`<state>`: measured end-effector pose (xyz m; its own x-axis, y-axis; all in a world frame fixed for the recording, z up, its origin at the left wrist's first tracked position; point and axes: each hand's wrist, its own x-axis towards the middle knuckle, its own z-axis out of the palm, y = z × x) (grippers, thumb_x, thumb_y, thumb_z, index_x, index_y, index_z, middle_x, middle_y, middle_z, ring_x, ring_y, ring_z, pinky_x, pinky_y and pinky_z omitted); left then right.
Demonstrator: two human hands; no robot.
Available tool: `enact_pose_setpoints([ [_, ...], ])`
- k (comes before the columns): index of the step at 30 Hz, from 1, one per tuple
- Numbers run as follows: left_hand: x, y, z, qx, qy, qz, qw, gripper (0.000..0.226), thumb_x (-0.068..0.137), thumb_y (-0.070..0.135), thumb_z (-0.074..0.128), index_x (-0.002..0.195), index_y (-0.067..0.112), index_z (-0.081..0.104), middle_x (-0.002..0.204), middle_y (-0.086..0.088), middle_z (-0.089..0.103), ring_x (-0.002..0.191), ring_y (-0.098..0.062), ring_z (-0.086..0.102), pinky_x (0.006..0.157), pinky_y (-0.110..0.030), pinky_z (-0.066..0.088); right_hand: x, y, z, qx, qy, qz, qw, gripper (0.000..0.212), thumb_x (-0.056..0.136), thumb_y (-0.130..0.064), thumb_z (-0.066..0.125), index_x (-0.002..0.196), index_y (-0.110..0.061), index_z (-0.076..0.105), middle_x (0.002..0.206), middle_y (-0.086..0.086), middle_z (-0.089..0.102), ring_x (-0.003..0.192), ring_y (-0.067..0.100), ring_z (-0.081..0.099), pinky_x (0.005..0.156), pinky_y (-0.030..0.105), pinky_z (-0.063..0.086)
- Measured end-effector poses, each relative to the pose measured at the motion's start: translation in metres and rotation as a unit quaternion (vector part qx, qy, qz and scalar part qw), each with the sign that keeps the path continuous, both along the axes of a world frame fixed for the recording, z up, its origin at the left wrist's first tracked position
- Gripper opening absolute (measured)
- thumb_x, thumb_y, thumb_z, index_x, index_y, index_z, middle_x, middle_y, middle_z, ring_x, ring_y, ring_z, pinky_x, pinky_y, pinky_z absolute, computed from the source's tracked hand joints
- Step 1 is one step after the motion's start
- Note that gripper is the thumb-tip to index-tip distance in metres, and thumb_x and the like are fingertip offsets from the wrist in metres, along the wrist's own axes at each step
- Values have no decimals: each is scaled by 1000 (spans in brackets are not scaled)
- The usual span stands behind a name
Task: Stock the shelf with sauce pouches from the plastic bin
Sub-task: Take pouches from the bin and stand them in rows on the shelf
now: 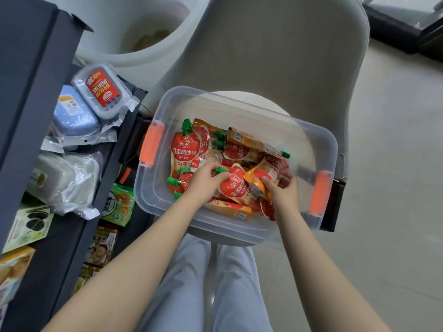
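Observation:
A clear plastic bin [239, 101] with orange latches rests on a grey chair seat. Several red and orange sauce pouches with green caps lie heaped inside, the largest flat pouch [185, 149] at the left. My left hand [203, 179] grips a red pouch [233, 185] near its green cap. My right hand [284, 190] is closed on a crumpled orange pouch [260, 177] beside it. Both hands are down inside the bin, close together. The dark shelf [31, 75] stands to the left.
The shelf holds wrapped plastic boxes [100, 89], a blue-lidded box [74, 111] and snack packs [118, 204] on lower levels. A white tub [134, 29] sits behind it. The grey chair back [287, 44] rises beyond the bin. Tiled floor lies to the right.

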<state>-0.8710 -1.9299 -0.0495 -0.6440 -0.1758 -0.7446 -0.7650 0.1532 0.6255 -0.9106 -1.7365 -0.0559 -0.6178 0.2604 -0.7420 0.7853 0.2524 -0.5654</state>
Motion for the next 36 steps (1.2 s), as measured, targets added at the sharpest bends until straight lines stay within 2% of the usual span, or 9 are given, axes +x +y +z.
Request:
enact_pose_setpoints([
  [4, 8, -17, 12, 83, 17, 107, 991, 17, 96, 30, 57, 112, 23, 63, 112, -2, 69, 100, -17, 68, 75, -26, 57, 13, 7, 6, -44, 22, -18, 999, 57, 80, -13, 76, 123, -27, 41, 126, 2, 53, 108, 20, 60, 92, 42, 54],
  [8, 5, -25, 16, 144, 10, 229, 963, 37, 95, 31, 58, 128, 13, 56, 117, -7, 67, 105, -21, 67, 79, -41, 60, 17, 17, 9, -57, 39, -9, 998, 69, 80, -8, 75, 134, -24, 36, 138, 5, 49, 114, 20, 58, 91, 36, 53],
  [13, -5, -7, 12, 144, -7, 195, 970, 38, 92, 24, 65, 127, 11, 56, 114, -7, 68, 106, -21, 66, 94, -44, 54, 20, 20, 16, -78, 29, -12, 996, 78, 80, -5, 76, 143, -23, 32, 138, 1, 47, 97, 8, 59, 71, 22, 51],
  [16, -9, 2, 13, 141, -4, 164, 976, 22, 94, 28, 62, 115, 21, 61, 110, -1, 70, 105, -18, 66, 97, -43, 52, 21, 21, 21, -82, 10, -42, 996, 79, 79, -3, 76, 142, -24, 34, 138, 2, 50, 101, 16, 62, 74, 31, 57],
  [19, -6, 5, 22, 132, 7, 154, 979, 29, 97, 34, 56, 123, 23, 55, 117, 0, 66, 109, -15, 62, 97, -42, 52, 21, 20, 31, -89, -10, -50, 995, 74, 78, -2, 76, 139, -25, 40, 131, 2, 55, 102, 24, 65, 75, 42, 59],
  [24, 10, 5, 62, 96, 33, 183, 978, 45, 100, 38, 48, 140, 18, 43, 124, 0, 59, 108, -14, 60, 91, -43, 55, 28, 24, 73, -146, -7, -53, 988, 59, 82, 4, 69, 136, -8, 49, 123, 15, 61, 92, 25, 67, 65, 31, 58],
  [28, 19, -14, 116, 52, 96, 232, 966, 19, 100, 39, 46, 113, 26, 52, 101, 14, 60, 96, -4, 58, 88, -36, 53, 26, 28, 124, -272, -30, -71, 959, 52, 81, -1, 66, 131, -3, 54, 109, 14, 69, 87, 23, 71, 67, 32, 60],
  [31, 29, -30, 153, 42, 148, 272, 950, 12, 96, 38, 55, 99, 26, 57, 114, 4, 64, 105, -13, 62, 85, -31, 53, 22, 18, 160, -345, -22, -62, 936, 49, 83, 0, 60, 132, -3, 53, 103, 13, 72, 83, 22, 73, 65, 33, 60],
  [36, 56, -50, 233, 62, 223, 351, 907, 24, 88, 45, 62, 95, 23, 65, 107, -1, 71, 106, -21, 66, 93, -41, 53, 17, -8, 227, -420, -5, 27, 907, 50, 86, -7, 62, 134, -16, 53, 126, 17, 63, 106, 31, 67, 81, 48, 58],
])
